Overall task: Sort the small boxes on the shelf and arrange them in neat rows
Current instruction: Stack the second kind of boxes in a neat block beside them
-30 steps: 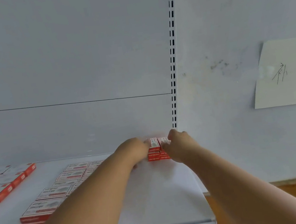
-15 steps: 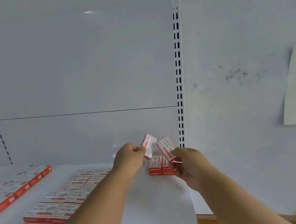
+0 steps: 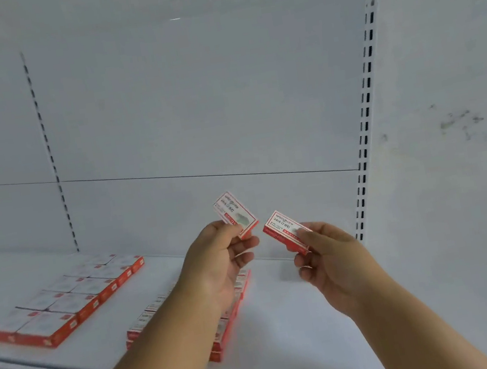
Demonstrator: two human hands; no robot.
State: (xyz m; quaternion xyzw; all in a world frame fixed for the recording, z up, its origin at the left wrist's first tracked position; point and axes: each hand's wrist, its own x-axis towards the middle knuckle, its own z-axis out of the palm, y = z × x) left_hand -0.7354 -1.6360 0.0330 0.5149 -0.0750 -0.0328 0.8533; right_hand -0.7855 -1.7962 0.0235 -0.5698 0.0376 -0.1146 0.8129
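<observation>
Two bare arms reaching out over the white shelf [image 3: 287, 320]. Left hand [image 3: 216, 264] curled round one small red and white staple box [image 3: 234, 214], held up in the air, tilted. Right hand [image 3: 332, 259] pinching a second staple box [image 3: 285, 231] the same way, just beside the first, not touching. Both boxes up off the shelf, near its back wall.

Under the left arm, a stacked row of the same boxes [image 3: 228, 322], partly hidden, so no sure count. Farther left, a flat block of bigger red and white boxes [image 3: 67, 302], two across and about five deep, blurry at the far end.

Best way now, probably: turn each box flat, print side up, same way round as the row. Set down snug against the last box, edges lined up. One at a time, gently, no bumping the stack.
</observation>
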